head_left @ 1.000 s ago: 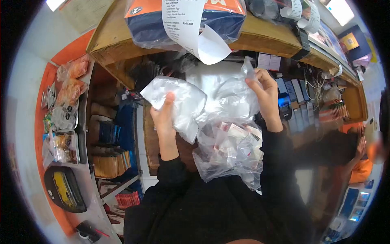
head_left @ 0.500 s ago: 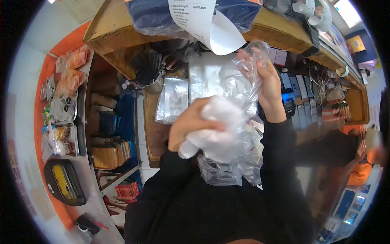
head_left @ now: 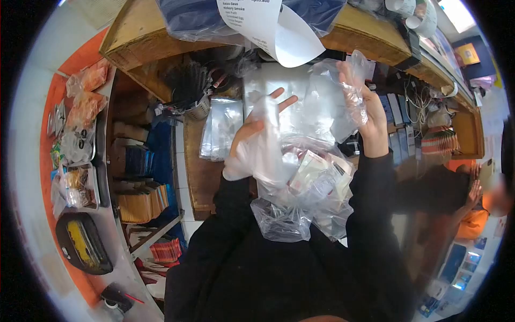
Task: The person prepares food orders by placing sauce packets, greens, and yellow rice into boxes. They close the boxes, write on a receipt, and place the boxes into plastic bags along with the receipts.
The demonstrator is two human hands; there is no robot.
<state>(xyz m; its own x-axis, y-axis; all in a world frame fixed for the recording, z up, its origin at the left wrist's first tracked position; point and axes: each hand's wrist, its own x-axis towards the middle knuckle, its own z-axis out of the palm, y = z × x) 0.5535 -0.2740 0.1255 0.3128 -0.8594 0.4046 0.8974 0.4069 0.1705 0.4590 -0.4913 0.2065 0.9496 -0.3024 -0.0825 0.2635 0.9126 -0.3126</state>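
My left hand (head_left: 248, 130) holds a thin white plastic bag (head_left: 268, 155), which hangs past the thumb and over the wrist; two fingertips stick out beyond it. My right hand (head_left: 370, 107) is raised with a crinkled clear plastic bag (head_left: 343, 99) bunched about its fingers, which point upward. Part of the grip is hidden by the film. Below and between both hands lies another clear bag (head_left: 281, 220) in front of my body, beside banknote-like papers (head_left: 316, 172) under clear film. A stack of clear plastic sleeves (head_left: 222, 126) lies left of my left hand.
A wooden shelf (head_left: 370, 45) crosses above my hands, and a printed receipt (head_left: 257, 27) curls down from it. At left are a basket of dark items (head_left: 198, 107) and shelves of envelopes (head_left: 142, 204). Cables (head_left: 421, 104) hang at right, near another person's hand (head_left: 475, 190).
The white bag has gone from a bunched, blurred wad to a longer hanging strip, uncovering the papers below. My right hand has shifted right, with its fingers straighter.
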